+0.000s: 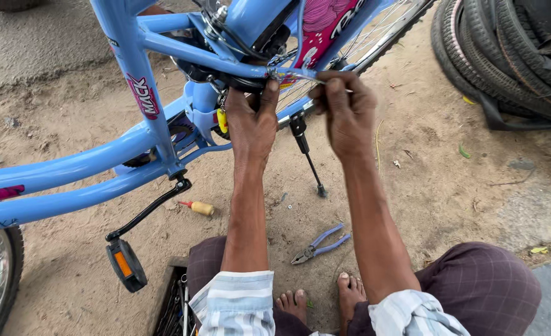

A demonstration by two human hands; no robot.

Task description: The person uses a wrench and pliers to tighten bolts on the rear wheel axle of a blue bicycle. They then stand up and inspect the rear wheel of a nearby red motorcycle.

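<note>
Bike (pixel 70 168), light blue with a pink panel, stands on sandy ground (pixel 425 186), its stay at the hands. Nearest, a dark toolbox (pixel 171 305) holds metal tools, too dim to tell apart. Beyond bare feet lie blue-handled pliers (pixel 318 244) and a yellow-handled screwdriver (pixel 197 207); a pedal (pixel 125 264) hangs left. Farther up, the left hand (pixel 250 121) grips the stay from below, fingers closed around it. The right hand (pixel 347 109) pinches a thin metal piece (pixel 294 75) against that stay. Tyres (pixel 506 56) are stacked beyond.
</note>
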